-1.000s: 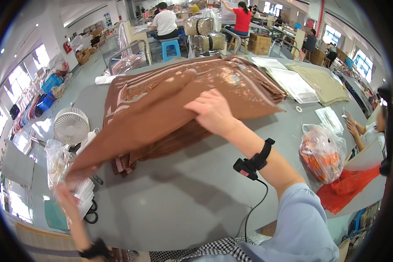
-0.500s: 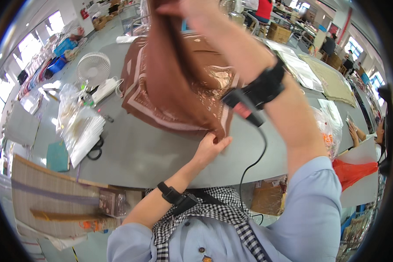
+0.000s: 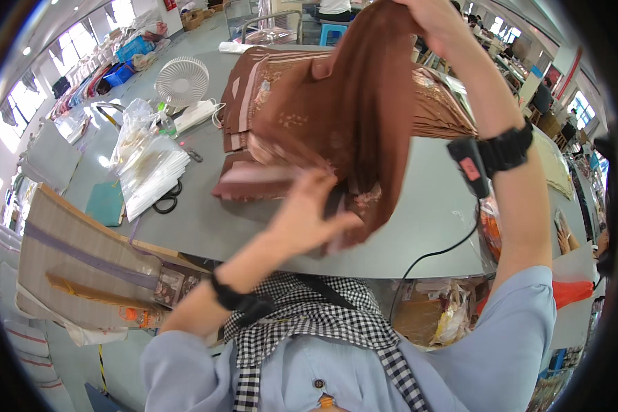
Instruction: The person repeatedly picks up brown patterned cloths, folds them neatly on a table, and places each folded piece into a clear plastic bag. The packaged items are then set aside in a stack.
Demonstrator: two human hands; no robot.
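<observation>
My right hand [image 3: 436, 24], raised at the top, is closed on the upper edge of a brown patterned cloth [image 3: 371, 117]. The cloth hangs from it in folds over the grey table and is blurred by motion. Smeared too, my left hand [image 3: 302, 216] is at the hanging cloth's lower left part, thumb spread away from the fingers. Its fingertips touch or nearly touch the fabric. Behind and beneath lies a stack of similar brown cloths [image 3: 446, 113] with pale borders and floral patterns, partly hidden by the raised one.
Left on the grey table [image 3: 432, 226] are a white fan [image 3: 182, 81], a white power strip [image 3: 196, 115], clear plastic bags [image 3: 151, 172], black-handled scissors [image 3: 168, 199] and a teal booklet [image 3: 105, 204]. A black cable [image 3: 426, 259] runs from my right wrist device. Another person's hand [image 3: 564, 235] shows far right.
My right hand has moved right, drawing the cloth up and across and uncovering more of the stack. My left hand has gone from pinching the near corner to a spread thumb, slightly left.
</observation>
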